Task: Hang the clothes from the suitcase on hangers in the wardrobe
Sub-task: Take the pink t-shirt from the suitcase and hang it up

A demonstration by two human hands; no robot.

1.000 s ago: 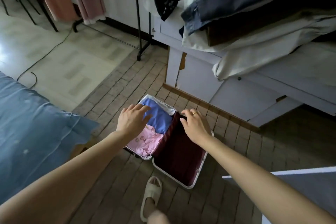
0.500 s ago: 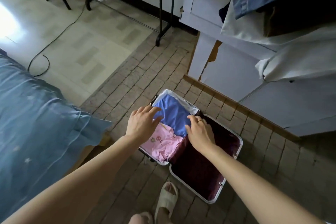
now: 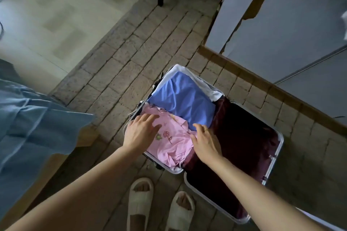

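The suitcase (image 3: 273, 157) lay open on the brick floor, its packed half holding a pink embroidered garment (image 3: 170, 146) nearest the person and a blue garment (image 3: 184, 99) beyond it. Both the left hand (image 3: 139, 133) and right hand (image 3: 205, 143) rested flat-fingered on the pink garment, gripping nothing. Nothing looked unpacked yet; all hanging remained.

open suitcase (image 3: 273, 157) flat on floor, folded blue garment (image 3: 185, 99) and pink garment (image 3: 169, 148) inside
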